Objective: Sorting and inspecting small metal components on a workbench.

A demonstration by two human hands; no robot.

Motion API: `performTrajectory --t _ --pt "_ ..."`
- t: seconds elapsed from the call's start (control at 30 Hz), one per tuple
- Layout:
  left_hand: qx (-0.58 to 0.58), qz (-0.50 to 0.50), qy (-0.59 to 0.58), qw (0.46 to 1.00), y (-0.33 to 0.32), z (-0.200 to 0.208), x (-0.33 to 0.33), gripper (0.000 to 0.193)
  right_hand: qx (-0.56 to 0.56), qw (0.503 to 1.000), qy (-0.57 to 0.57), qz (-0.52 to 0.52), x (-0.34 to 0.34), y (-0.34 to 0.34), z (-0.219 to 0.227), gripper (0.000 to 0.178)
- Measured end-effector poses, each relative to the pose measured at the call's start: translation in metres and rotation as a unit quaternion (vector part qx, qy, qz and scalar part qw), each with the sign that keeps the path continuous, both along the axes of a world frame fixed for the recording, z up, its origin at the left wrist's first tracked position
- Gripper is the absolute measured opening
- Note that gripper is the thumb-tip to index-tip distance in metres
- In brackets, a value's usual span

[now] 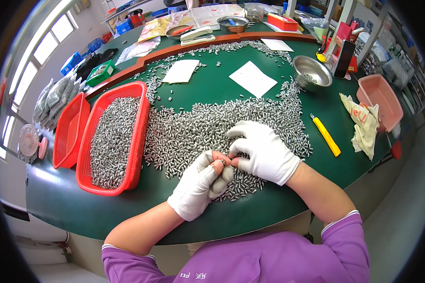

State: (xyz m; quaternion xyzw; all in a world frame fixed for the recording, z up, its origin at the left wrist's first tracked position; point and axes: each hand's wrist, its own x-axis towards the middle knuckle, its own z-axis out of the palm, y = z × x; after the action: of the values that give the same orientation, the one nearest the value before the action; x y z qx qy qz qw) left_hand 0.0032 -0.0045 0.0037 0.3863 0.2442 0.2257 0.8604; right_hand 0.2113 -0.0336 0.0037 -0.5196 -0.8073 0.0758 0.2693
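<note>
Metal pieces point(189, 132) heaped on desk point(141, 212), long axes every which way. Left hand point(218, 162) and right hand point(232, 160) over the pile's near edge, equally close; fingertips curled together, almost touching. Gripped piece: cannot tell. Most of pile lies beyond both. Right of pile, cloth point(363, 123) with red lettering; nearer than pile, shirt point(250, 259) with small white characters.

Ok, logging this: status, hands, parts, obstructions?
Left hand, right hand: gloved, close together over metal pieces. Pieces loose on green table. Yellow cutter right, clear of hands.
</note>
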Motion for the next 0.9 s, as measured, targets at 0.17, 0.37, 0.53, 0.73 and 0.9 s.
performTrajectory --t 0.17,0.37,0.53,0.73,0.9 --pt "-0.009 0.003 0.002 1.000 0.000 -0.001 -0.001 0.023 0.017 0.999 0.035 -0.011 -0.003 0.002 -0.003 0.021" --pt "0.019 0.005 0.025 0.999 -0.003 0.002 0.000 0.026 0.056 0.977 0.196 0.064 -0.006 -0.004 0.014 0.027" --pt "0.072 0.013 0.090 0.993 -0.007 0.007 -0.001 0.031 0.005 0.974 0.217 0.069 -0.008 -0.006 0.013 0.020" --pt "0.086 0.023 0.100 0.991 -0.006 0.008 0.000 0.030 0.029 0.969 0.237 0.064 -0.009 -0.005 0.008 0.016" --pt "0.079 0.022 0.078 0.994 -0.005 0.006 -0.001 0.029 0.030 0.974 0.215 0.068 -0.006 -0.004 0.016 0.018"
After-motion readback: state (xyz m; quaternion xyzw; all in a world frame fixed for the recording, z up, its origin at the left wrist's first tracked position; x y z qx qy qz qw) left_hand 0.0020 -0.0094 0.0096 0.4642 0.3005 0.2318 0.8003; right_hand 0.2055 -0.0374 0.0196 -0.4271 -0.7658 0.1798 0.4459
